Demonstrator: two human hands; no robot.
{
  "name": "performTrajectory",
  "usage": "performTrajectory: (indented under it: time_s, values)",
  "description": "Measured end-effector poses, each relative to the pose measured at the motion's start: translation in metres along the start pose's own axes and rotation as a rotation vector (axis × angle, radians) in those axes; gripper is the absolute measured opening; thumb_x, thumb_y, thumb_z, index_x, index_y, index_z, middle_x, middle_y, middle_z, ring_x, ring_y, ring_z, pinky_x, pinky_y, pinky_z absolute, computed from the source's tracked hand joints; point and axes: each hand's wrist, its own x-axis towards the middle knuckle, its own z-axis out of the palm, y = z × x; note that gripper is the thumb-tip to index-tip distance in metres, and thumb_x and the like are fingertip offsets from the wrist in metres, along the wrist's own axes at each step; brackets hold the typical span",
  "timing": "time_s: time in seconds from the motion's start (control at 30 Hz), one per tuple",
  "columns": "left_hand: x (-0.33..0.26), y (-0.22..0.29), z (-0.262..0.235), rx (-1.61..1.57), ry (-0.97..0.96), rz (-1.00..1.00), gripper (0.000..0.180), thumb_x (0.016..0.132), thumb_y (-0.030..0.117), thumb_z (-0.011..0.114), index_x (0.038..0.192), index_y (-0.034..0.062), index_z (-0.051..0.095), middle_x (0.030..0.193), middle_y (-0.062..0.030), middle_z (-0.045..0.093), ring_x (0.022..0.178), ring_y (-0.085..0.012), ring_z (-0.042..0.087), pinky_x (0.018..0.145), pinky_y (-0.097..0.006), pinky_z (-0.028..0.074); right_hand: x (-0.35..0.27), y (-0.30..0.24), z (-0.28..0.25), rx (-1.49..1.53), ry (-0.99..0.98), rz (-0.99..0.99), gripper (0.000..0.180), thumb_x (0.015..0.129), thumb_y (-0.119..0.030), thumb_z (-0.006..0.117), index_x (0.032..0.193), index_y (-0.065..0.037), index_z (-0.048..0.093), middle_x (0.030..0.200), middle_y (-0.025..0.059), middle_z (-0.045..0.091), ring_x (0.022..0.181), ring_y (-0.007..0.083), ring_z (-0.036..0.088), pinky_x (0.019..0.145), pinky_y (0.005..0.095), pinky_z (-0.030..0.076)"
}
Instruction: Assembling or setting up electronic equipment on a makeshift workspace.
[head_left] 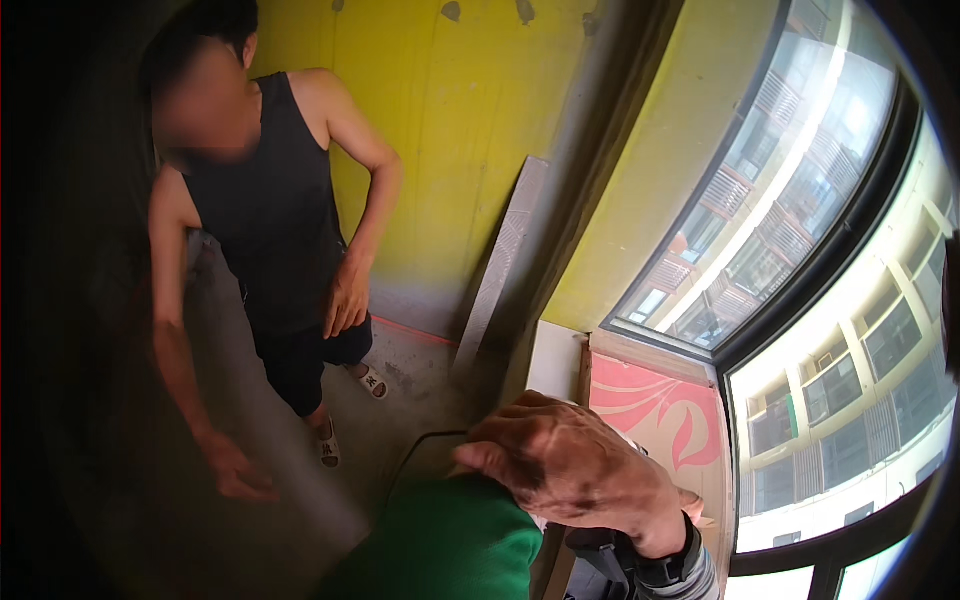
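My right hand reaches in from the lower right, back of the hand up, with a dark band at its wrist. Its fingers are curled, and whatever they may hold is hidden beneath. A thin black cable runs up to the thumb side of this hand and curves down behind green cloth. Beside my wrist shows a small skin-coloured patch, too covered to tell what it is. Below the wrist lies a dark object, mostly hidden. My left hand is not in view.
A person in a dark sleeveless top stands at the left, arms lowered. A long grey board leans on the yellow wall. A pink patterned panel lies under the dark-framed window at the right. Concrete floor shows between.
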Motion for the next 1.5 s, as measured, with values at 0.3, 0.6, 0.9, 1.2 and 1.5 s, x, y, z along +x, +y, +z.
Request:
performTrajectory:
  time_s: [0.3, 0.6, 0.9, 1.2, 1.5]
  values:
    - [-0.044, -0.056, -0.020, -0.250, 0.037, -0.068, 0.026, 0.102, 0.024, 0.063, 0.110, -0.0007, 0.068, 0.093, -0.0109, 0.072, 0.085, -0.0212, 0.072, 0.073, -0.033, 0.058, 0.014, 0.006, 0.046, 0.675, 0.052, 0.380, 0.014, 0.087, 0.010, 0.067, 0.096, 0.000, 0.066, 0.088, 0.0070, 0.068, 0.087, 0.0162, 0.069, 0.079, 0.0284, 0.053]
    - [-0.027, -0.075, -0.009, -0.330, 0.026, -0.140, 0.022, 0.102, 0.021, 0.063, 0.108, -0.0002, 0.069, 0.089, -0.0101, 0.073, 0.080, -0.0196, 0.073, 0.069, -0.031, 0.058, -0.041, -0.026, 0.045, 0.999, 0.758, -0.005, 0.021, 0.090, -0.002, 0.078, 0.086, -0.008, 0.059, 0.082, 0.0079, 0.063, 0.076, 0.0210, 0.056, 0.069, 0.0344, 0.049]
    - [-0.012, -0.054, -0.063, -0.255, 0.192, -0.087, 0.029, 0.106, 0.026, 0.056, 0.113, -0.0001, 0.066, 0.086, -0.0047, 0.068, 0.078, -0.0183, 0.071, 0.068, -0.032, 0.056, -0.139, -0.018, 0.094, 0.821, 0.926, 0.309, 0.018, 0.091, -0.003, 0.075, 0.086, -0.008, 0.058, 0.082, 0.0087, 0.062, 0.079, 0.0207, 0.056, 0.073, 0.0347, 0.051]
    - [0.022, 0.010, -0.059, -0.128, 0.158, -0.004, 0.031, 0.106, 0.030, 0.056, 0.111, 0.0010, 0.067, 0.086, -0.0038, 0.066, 0.077, -0.0213, 0.071, 0.066, -0.033, 0.056, -0.159, -0.036, 0.060, 0.802, 0.641, -0.028, 0.009, 0.096, -0.002, 0.069, 0.087, -0.002, 0.067, 0.089, 0.0136, 0.070, 0.079, 0.0290, 0.066, 0.068, 0.0389, 0.055]
    - [0.104, 0.037, -0.051, 0.003, 0.233, 0.149, 0.029, 0.103, 0.028, 0.060, 0.113, 0.0015, 0.065, 0.084, -0.0023, 0.065, 0.076, -0.0198, 0.068, 0.065, -0.032, 0.053, -0.229, -0.095, 0.090, 0.511, 0.768, 0.979, 0.007, 0.090, 0.001, 0.067, 0.092, -0.004, 0.073, 0.090, 0.0133, 0.073, 0.080, 0.0275, 0.070, 0.067, 0.0361, 0.054]
